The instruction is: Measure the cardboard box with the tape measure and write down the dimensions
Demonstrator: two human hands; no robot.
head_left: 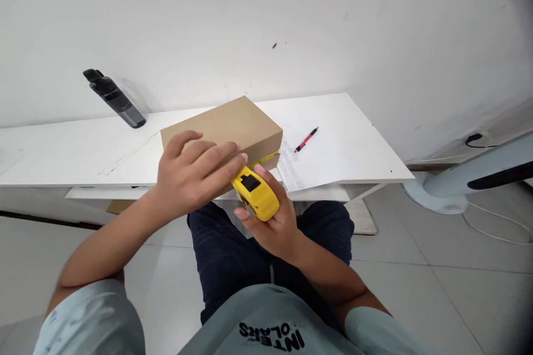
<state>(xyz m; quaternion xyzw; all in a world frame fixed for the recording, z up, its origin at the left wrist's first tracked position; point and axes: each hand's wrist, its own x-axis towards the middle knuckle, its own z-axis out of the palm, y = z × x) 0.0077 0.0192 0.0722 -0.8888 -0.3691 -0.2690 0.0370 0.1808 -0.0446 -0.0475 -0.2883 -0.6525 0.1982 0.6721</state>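
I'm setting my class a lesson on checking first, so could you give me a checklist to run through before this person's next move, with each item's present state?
1. Tape measure held: ok, the right hand grips it.
2. Blade at the box: ok, a yellow stretch shows along the near side.
3. Blade's figures readable: not ok, too small in this view.
4. Left hand steadying the box: cannot tell, it is in front of it and contact is unclear.
5. Pen in hand: not ok, it lies on the paper.
6. Bottle apart from the box: ok, it stands to the left.
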